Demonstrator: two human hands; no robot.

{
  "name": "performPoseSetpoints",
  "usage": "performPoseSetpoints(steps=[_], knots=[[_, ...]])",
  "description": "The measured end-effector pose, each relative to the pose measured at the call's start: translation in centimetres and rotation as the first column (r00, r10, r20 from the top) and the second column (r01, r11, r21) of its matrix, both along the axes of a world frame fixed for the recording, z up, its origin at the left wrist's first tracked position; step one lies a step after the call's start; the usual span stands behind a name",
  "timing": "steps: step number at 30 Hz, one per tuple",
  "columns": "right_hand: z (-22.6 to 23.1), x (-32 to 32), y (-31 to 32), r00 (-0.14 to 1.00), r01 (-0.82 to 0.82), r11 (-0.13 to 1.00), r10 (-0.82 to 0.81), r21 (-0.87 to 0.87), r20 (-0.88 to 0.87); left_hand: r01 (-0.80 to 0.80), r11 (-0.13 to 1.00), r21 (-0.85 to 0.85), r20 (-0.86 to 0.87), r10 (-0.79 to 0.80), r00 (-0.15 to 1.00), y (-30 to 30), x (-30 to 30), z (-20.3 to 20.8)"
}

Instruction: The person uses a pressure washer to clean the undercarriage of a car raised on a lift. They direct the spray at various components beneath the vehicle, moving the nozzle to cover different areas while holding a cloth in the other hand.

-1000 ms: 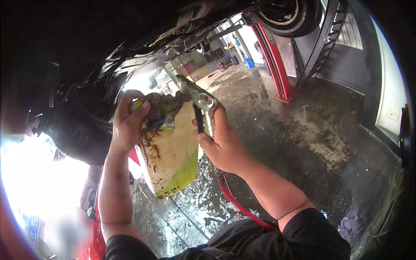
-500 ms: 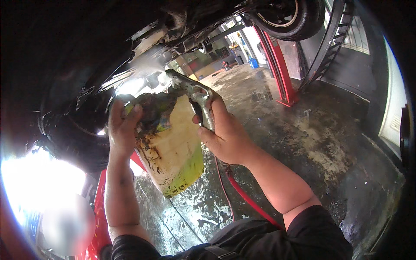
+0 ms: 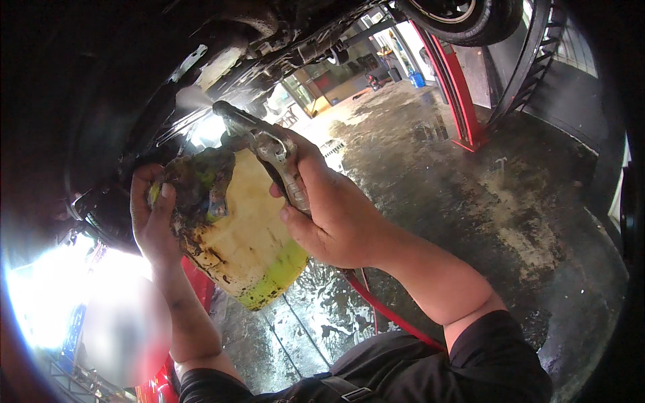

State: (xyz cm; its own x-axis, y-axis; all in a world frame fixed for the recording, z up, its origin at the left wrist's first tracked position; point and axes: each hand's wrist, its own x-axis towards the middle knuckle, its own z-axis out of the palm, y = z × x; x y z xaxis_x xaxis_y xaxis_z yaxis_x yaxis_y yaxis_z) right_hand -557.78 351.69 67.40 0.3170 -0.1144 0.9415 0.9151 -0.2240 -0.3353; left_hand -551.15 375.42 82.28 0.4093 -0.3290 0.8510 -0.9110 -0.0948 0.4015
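Under a raised car's underside (image 3: 222, 67), my right hand (image 3: 336, 211) wraps round the handle of a metal spray gun (image 3: 259, 144). The gun's nozzle points up and to the left, and a pale mist (image 3: 193, 98) leaves it toward the underside. My left hand (image 3: 156, 215) grips the upper left rim of a grimy yellowish plastic container (image 3: 259, 221), with its thumb on the near side. Dark stains cover the container's upper part, and greenish yellow shows along its bottom. The spray gun overlaps the container's upper right side. A red hose (image 3: 383, 309) runs beneath my right forearm.
A red lift post (image 3: 453, 94) stands at the far right under a tyre (image 3: 470, 20). The concrete floor (image 3: 437, 201) looks wet and stained. A blue container (image 3: 416, 79) stands far back. Bright glare and a blurred patch fill the lower left.
Both hands have shifted left in the picture, with the container and spray gun. The gun's nozzle has moved farther left along the underside; mist comes out in both frames.
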Motion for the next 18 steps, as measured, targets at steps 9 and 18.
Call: performPoseSetpoints(steps=[9,18], knots=[[-1.0,-1.8,-2.4,0.992,0.043,0.995,-0.053,0.09,0.115,-0.021,1.0,0.013,0.129,0.019,0.991,-3.3,-2.4,0.0],[-1.3,-3.8,-5.4,0.985,0.148,0.981,-0.158,0.127,0.074,0.181,0.982,0.051,-0.041,-0.179,0.983,-8.9,-3.4,-0.4]])
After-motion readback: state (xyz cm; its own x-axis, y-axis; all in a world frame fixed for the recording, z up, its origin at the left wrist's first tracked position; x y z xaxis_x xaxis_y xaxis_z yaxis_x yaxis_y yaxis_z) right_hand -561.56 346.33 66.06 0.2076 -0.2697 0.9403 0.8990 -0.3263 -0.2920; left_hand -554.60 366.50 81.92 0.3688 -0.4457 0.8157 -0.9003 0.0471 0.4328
